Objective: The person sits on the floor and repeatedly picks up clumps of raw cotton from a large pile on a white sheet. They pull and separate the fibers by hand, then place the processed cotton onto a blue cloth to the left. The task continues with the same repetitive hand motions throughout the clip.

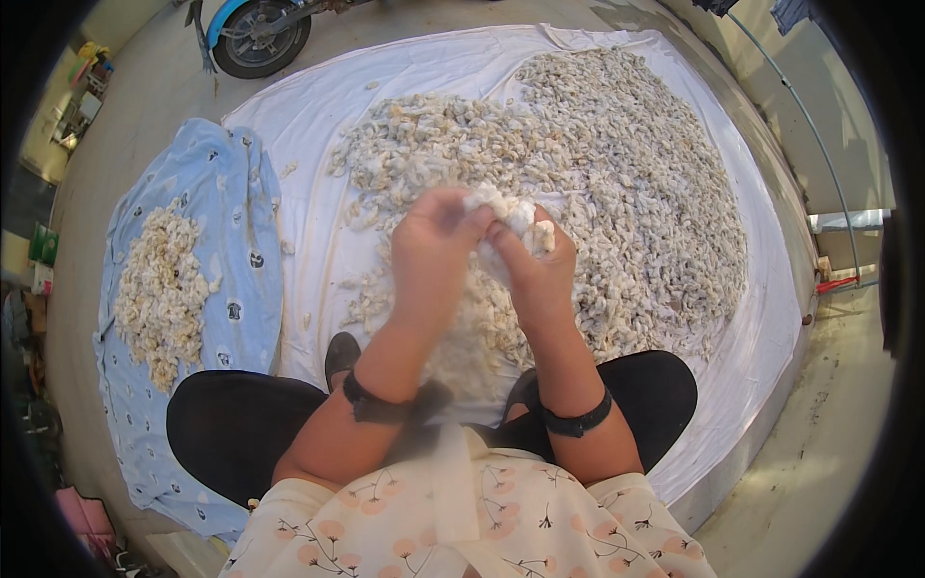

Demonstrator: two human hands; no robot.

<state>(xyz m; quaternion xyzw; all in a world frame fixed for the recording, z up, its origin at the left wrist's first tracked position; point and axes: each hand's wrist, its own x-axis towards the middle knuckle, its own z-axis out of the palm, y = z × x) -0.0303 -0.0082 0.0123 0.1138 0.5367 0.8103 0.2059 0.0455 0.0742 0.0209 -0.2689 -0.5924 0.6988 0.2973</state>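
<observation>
Between my two hands, raised over the pile, is a tuft of raw white cotton (506,206). My left hand (437,235) pinches its left side with thumb and fingers, slightly blurred. My right hand (538,253) grips the other side, a yellowish bit of cotton near its thumb. Both thumbs almost meet at the tuft. Under and beyond them spreads a large heap of raw cotton (650,195), greyish at the right and creamier at the left. A white cloth sheet (311,195) lies under this heap. My forearms hide part of the nearer cotton.
To the left, a smaller pile of creamy cotton (162,282) rests on a blue printed cloth (246,282). A motorbike wheel (264,40) stands past the sheet's far edge. Along the right wall runs a thin metal pipe (813,119). My black-clad knees (231,426) flank my arms.
</observation>
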